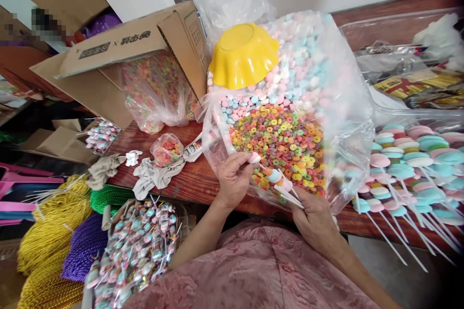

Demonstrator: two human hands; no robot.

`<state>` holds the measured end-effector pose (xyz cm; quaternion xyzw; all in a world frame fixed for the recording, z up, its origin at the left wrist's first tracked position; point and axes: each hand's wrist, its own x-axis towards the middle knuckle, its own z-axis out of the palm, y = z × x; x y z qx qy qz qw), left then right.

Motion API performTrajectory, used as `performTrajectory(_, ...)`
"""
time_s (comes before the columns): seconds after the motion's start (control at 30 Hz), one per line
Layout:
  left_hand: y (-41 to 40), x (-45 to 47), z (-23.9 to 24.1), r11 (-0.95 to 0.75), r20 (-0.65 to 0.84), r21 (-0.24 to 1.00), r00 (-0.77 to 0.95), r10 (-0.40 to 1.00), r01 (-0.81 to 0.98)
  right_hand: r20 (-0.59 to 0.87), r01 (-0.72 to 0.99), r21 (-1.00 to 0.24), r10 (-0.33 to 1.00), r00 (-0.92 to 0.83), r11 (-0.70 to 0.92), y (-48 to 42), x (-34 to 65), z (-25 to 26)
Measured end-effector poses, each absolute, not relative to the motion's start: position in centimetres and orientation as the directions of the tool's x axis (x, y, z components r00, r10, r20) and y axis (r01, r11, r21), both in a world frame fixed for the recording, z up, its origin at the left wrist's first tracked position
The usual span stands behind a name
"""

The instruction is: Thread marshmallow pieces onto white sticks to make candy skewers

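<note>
Between the thumb and fingers of my left hand (235, 176) is a small pink-and-white marshmallow (254, 158). My right hand (313, 210) is closed round several white sticks (290, 196); at least one carries threaded pink, blue and orange sweets (274, 176). The tip of that skewer lies close to the marshmallow; whether they touch I cannot tell. Beneath both hands spreads a pile of colourful ring gummies (282, 140). Behind it lie many pink, blue and white marshmallows (290, 67) in a clear plastic bag (348, 101).
A yellow scalloped bowl (242, 53) sits upside down on the marshmallows. On the left, an open cardboard box (184, 43) holds bagged ring gummies (159, 87). Finished candy skewers (406, 169) are stacked at right. Below left stands a container of wrapped candy sticks (145, 246), beside cord bundles (54, 227).
</note>
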<state>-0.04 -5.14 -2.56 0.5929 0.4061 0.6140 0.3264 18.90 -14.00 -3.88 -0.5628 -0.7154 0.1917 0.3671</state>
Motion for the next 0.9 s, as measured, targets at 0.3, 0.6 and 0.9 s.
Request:
performTrajectory(0.3, -5.3, -0.1, -1.9, -0.536, 0.544, 0.836, -0.051, 0.838, 0.120, 0.395, 0.611, -0.695, 0.911, -0.117, 0.380, -13.8, 17.5, -2.6)
performTrajectory(0.6, -4.8, -0.5, -1.8, -0.276, 0.275, 0.951, -0.024, 0.961, -0.138, 0.388, 0.626, -0.674, 0.909, -0.151, 0.392, -13.3, 17.2, -2.1)
performTrajectory(0.9, -5.7, 1.0, -2.7, 0.016, 0.016, 0.946, 0.098, 0.995, -0.324, 0.409, 0.735, -0.552, 0.896, -0.174, 0.395, -13.2, 17.3, -2.6)
